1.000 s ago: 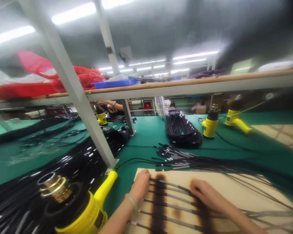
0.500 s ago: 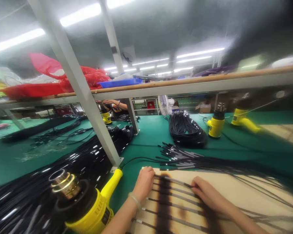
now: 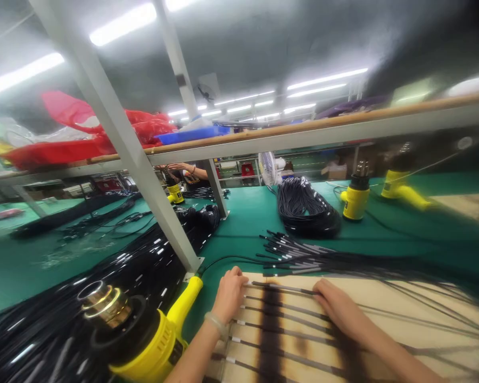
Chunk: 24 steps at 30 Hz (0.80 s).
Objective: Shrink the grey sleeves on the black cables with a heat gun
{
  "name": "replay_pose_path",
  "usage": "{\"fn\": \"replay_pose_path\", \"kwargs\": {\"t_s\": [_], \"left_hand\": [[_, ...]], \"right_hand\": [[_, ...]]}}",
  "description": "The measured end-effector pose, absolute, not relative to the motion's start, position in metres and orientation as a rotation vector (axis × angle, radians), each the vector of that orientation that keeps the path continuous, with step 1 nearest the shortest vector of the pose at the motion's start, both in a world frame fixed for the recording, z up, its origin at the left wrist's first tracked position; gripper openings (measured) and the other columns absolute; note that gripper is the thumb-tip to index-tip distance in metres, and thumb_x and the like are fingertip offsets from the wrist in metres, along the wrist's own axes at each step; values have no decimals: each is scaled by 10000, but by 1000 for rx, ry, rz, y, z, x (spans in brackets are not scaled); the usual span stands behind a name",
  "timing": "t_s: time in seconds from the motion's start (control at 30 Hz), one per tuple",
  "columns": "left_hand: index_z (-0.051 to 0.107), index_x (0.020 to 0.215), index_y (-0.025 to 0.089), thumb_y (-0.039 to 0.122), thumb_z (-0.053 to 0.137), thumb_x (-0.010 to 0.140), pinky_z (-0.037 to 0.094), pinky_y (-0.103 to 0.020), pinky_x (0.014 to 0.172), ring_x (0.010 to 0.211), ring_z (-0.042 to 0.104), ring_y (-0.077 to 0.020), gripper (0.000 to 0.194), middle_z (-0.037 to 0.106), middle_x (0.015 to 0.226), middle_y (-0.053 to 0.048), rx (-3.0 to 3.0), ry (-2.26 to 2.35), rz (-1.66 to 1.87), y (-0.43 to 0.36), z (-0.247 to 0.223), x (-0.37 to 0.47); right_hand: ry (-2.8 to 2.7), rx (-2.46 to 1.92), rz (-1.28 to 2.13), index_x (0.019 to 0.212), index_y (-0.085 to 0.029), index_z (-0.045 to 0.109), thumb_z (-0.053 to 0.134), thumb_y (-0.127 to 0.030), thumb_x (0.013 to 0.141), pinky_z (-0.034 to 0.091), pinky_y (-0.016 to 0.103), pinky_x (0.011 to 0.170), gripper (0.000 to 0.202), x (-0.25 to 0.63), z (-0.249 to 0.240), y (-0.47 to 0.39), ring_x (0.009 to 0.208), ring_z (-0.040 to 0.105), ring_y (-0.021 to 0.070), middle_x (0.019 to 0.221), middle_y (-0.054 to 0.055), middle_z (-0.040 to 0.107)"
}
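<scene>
Several dark cables [image 3: 299,320] lie side by side across a light wooden board [image 3: 383,340] with dark scorch bands. My left hand [image 3: 232,291] rests at the board's far left corner, fingers curled at the left end of the farthest cable [image 3: 281,287]; whether it grips the cable is hidden. My right hand [image 3: 335,303] pinches that same cable farther right. A yellow heat gun [image 3: 143,340] stands nozzle up, left of my left forearm.
A cable bundle with grey ends [image 3: 291,252] lies beyond the board, near a coiled black bundle [image 3: 307,210]. More yellow heat guns [image 3: 356,202] stand behind. A metal post [image 3: 143,170] and long cables [image 3: 115,276] occupy the left. Another person's hand [image 3: 183,167] shows behind.
My left hand has shifted slightly left, showing a pale tip at the farthest cable's left end. My right hand stays at that cable, slightly higher in view.
</scene>
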<state>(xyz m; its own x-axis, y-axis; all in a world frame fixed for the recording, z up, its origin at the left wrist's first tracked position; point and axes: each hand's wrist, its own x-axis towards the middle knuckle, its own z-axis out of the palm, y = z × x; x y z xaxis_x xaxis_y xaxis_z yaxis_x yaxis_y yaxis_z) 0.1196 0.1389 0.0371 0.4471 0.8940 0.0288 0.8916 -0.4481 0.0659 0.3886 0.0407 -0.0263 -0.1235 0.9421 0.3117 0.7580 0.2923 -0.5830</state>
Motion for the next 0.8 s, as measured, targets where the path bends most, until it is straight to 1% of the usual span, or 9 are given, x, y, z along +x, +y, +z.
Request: {"fn": "replay_pose_path", "kwargs": {"t_s": [0.13, 0.3, 0.6, 0.7, 0.8], "left_hand": [[644, 747, 198, 82, 369, 794, 342, -251, 738, 850, 497, -147, 303, 516, 902, -38, 2657, 1618, 136, 142, 35, 114], [650, 722, 193, 124, 350, 823, 353, -242, 715, 804, 512, -140, 324, 509, 844, -37, 2651, 1611, 136, 143, 36, 113], [664, 744, 198, 120, 352, 815, 362, -243, 702, 781, 527, -145, 329, 534, 803, -43, 2647, 1613, 19, 149, 37, 108], [656, 784, 195, 146, 341, 830, 362, -252, 713, 797, 526, -153, 322, 538, 812, -47, 2658, 1611, -9, 148, 39, 110], [649, 782, 193, 165, 340, 835, 360, -263, 715, 804, 519, -163, 315, 541, 816, -52, 2675, 1595, -42, 147, 42, 112]], "right_hand": [[-1963, -1516, 339, 774, -212, 411, 316, -156, 851, 400, 307, 664, 135, 384, -28, 45, 731, 496, 179, 788, 33, 496], [-1978, -1532, 339, 774, -210, 415, 325, -141, 846, 404, 306, 660, 135, 381, -31, 49, 729, 505, 181, 791, 37, 504], [-1985, -1531, 354, 767, -212, 431, 337, -147, 849, 398, 301, 656, 140, 376, -34, 55, 729, 513, 182, 796, 34, 517], [-1980, -1531, 357, 773, -207, 437, 342, -145, 844, 400, 301, 660, 134, 377, -36, 57, 732, 516, 181, 793, 37, 522], [-1978, -1530, 360, 777, -200, 446, 342, -140, 840, 405, 299, 665, 136, 379, -37, 58, 735, 520, 179, 792, 41, 527]]}}
